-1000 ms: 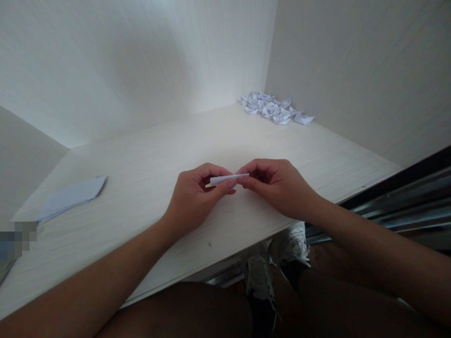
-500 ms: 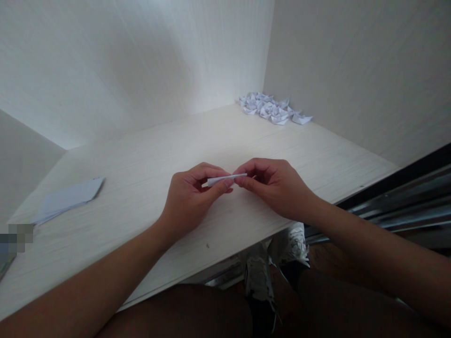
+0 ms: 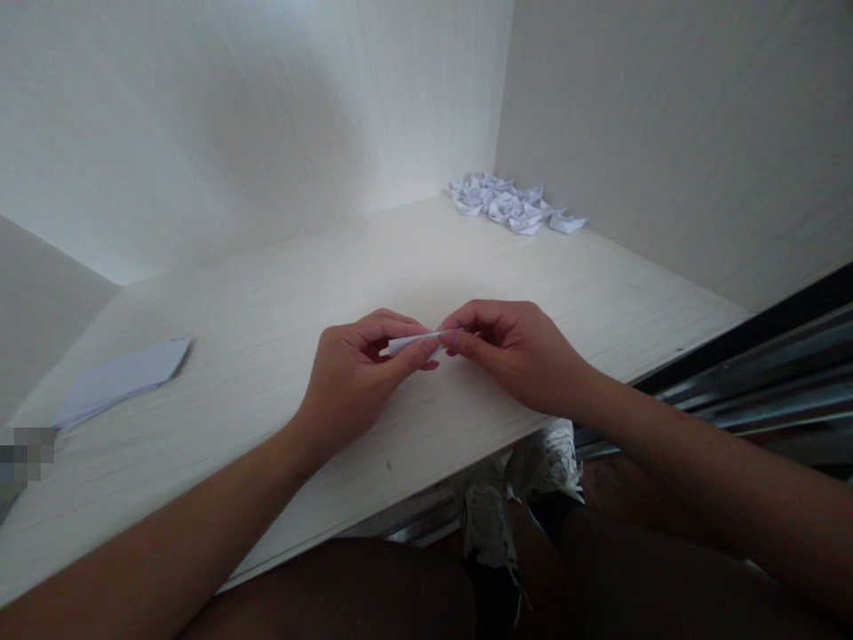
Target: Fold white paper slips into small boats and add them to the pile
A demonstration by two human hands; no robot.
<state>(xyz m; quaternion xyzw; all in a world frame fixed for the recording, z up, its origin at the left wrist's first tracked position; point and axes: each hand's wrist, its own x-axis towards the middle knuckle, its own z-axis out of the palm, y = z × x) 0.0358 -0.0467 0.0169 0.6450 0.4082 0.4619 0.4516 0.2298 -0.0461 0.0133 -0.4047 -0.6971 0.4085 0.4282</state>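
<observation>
A small folded strip of white paper is held between both hands just above the pale wooden shelf. My left hand pinches its left part between thumb and forefinger. My right hand pinches its right end with the fingertips. Only a short length of the strip shows between the fingers; the rest is hidden by them.
A heap of several small folded white paper pieces lies in the far right corner. A stack of flat paper sheets lies at the left. White walls close the shelf at the back and right. Below its front edge I see shoes.
The right fingertips have slid a little leftward along the strip, so less paper shows. The view has shifted slightly; both hands keep their grip.
</observation>
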